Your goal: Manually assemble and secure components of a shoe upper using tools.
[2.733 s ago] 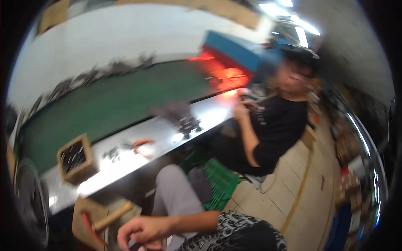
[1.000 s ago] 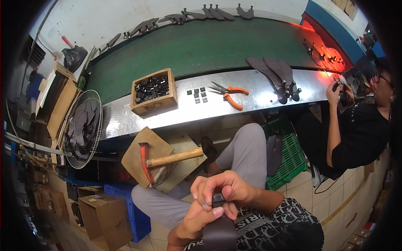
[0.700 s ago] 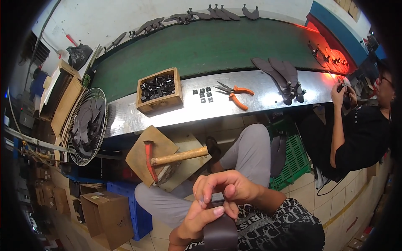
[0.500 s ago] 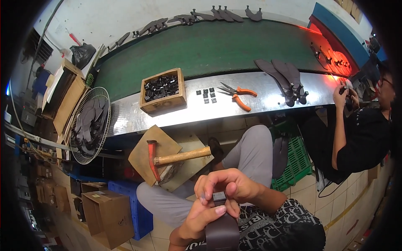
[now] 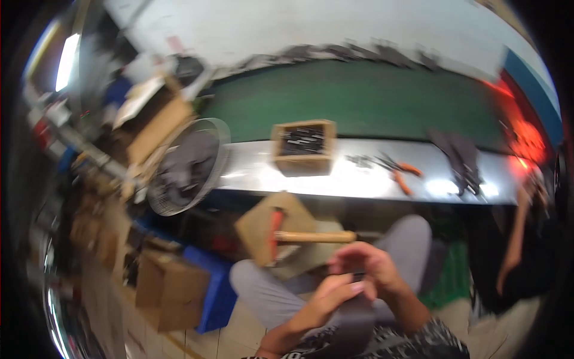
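In my lap, my left hand [image 5: 335,295] grips a dark brown flat strap-like piece [image 5: 351,326], thumb on top near its upper end. A small black clip [image 5: 358,276] sits at that end. Curled around the clip is my right hand [image 5: 382,268], its fingers bent over and blurred by motion; their exact contact is hard to see. Just beyond the hands, a hammer [image 5: 314,237] with a wooden handle and red head lies on a tan board [image 5: 251,224].
On the metal bench edge [image 5: 239,179] are a wooden box [image 5: 304,164] of black parts, orange-handled pliers [image 5: 400,173] and brown pieces [image 5: 457,158]. A wire basket [image 5: 224,140] stands left. A green belt [image 5: 359,96] runs behind. Another person [image 5: 511,263] works at right.
The whole view has swung, so the bench and its contents sit further right and lower, smeared. Both my hands still hold around the brown piece's upper end; the right fingers look more bunched.
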`<state>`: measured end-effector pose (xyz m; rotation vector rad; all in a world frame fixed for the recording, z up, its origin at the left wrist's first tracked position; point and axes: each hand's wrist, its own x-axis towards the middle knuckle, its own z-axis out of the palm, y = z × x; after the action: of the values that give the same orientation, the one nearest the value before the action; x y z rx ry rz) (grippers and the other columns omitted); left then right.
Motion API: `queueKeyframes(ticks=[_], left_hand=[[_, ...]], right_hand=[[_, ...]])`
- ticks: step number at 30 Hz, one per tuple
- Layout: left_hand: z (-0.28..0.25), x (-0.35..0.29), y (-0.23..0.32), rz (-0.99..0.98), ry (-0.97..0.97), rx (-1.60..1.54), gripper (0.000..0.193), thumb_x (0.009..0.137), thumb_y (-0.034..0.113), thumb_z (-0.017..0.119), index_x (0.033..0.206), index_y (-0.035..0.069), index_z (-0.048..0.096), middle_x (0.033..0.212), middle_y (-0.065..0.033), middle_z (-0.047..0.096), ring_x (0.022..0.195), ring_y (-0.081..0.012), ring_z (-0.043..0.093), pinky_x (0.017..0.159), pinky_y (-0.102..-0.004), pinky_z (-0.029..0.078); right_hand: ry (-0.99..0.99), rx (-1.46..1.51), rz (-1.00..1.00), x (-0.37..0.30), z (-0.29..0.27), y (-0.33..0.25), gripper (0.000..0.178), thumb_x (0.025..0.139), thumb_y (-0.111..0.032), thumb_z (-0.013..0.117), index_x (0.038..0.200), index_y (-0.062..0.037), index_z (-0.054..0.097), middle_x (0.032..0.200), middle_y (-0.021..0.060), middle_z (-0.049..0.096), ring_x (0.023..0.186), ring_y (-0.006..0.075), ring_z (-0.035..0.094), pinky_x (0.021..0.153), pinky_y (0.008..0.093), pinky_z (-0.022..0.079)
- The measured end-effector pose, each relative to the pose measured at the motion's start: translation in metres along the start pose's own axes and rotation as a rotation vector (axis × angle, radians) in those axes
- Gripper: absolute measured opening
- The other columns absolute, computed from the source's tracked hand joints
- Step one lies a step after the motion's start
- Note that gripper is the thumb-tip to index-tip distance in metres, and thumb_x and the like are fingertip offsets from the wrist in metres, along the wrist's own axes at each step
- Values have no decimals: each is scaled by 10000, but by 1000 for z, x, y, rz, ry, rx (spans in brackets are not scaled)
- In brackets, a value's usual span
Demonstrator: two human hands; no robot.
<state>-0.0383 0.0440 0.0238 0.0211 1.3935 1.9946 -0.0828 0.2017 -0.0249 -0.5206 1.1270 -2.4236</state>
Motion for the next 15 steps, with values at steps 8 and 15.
queueKeyframes(ticks=[8,15], left_hand=[[-102,19,70,652,781,603,400,976,314,438,946,-3,679,946,-80,664,860,-145,593,797,-292,456],[-468,-85,214,1256,1483,450,459,1002,368,468,1246,1,597,1240,-174,600,1114,-234,576,973,-377,449]], right_hand=[[425,-206,6,-49,-63,15,503,998,-403,473,1190,54,555,1107,187,645,955,221,633,898,358,486],[502,-179,27,-80,-138,34,404,1018,-306,467,1252,12,554,1161,92,655,961,122,623,876,274,484]])
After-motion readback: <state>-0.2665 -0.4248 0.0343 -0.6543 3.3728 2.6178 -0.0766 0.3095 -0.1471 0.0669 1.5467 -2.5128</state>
